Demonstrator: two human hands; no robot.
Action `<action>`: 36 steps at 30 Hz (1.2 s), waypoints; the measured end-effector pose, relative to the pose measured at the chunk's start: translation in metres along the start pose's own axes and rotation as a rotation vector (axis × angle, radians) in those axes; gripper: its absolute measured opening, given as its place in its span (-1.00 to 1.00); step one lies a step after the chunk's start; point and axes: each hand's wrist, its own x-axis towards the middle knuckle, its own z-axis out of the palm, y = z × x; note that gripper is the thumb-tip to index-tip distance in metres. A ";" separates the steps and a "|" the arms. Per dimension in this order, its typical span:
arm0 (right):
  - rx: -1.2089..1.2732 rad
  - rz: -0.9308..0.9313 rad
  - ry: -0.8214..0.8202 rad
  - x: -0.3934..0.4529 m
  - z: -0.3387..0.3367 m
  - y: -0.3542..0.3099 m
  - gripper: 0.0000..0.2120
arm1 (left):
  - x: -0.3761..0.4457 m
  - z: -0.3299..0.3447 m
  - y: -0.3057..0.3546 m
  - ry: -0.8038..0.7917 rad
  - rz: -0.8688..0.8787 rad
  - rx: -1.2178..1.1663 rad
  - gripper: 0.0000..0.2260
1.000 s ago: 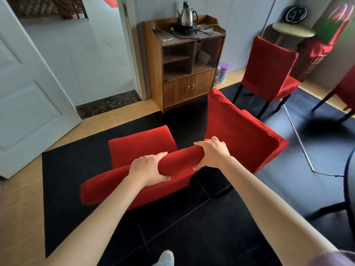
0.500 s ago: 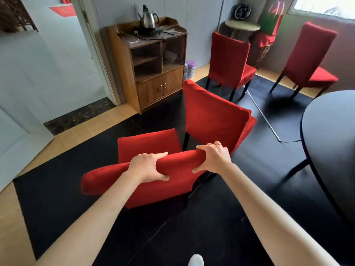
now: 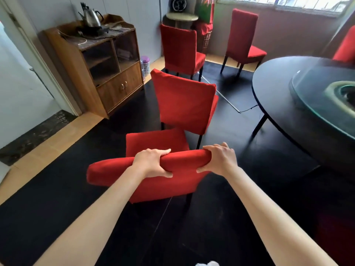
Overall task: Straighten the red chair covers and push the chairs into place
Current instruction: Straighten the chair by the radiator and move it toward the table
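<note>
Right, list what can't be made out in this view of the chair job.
- Held chair: front legs hidden under its own seat and backrest.
- Left hand and right hand: fingertips curl over the backrest top, out of sight.
- Second chair: seat hidden behind its back.
- Far right chair: cut off by the frame edge.
- Table: right part cut off; centre item too blurred.
- Cabinet: contents dim behind glass.

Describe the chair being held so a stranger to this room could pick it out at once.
Start at the round black table on the right, then look left across the dark floor to the nearest red-covered chair. Unlike the other red chairs, its backrest top is gripped by the left hand and the right hand.
</note>
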 end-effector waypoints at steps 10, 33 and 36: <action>0.008 0.176 0.004 -0.074 0.014 -0.023 -0.09 | -0.033 0.004 -0.006 -0.018 0.113 0.018 -0.16; 0.027 0.633 0.055 -0.209 0.049 -0.136 -0.10 | -0.091 0.015 -0.061 0.046 0.575 0.159 -0.17; 0.034 0.700 0.066 -0.221 0.053 -0.154 -0.06 | -0.099 0.015 -0.071 0.026 0.641 0.166 -0.15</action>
